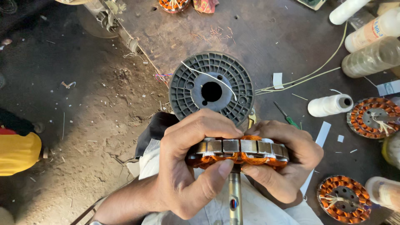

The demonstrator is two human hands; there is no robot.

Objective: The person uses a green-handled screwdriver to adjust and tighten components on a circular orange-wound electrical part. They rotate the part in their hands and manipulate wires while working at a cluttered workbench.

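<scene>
While both hands, left hand (189, 166) and right hand (283, 160), clench one copper-wound stator (237, 151), two more stators (373, 117) lie right, beyond one grey spool (191, 81).

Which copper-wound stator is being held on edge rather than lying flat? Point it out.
The stator in both hands, gripped on edge by the left hand and right hand. The two others lie flat on the right.
</scene>
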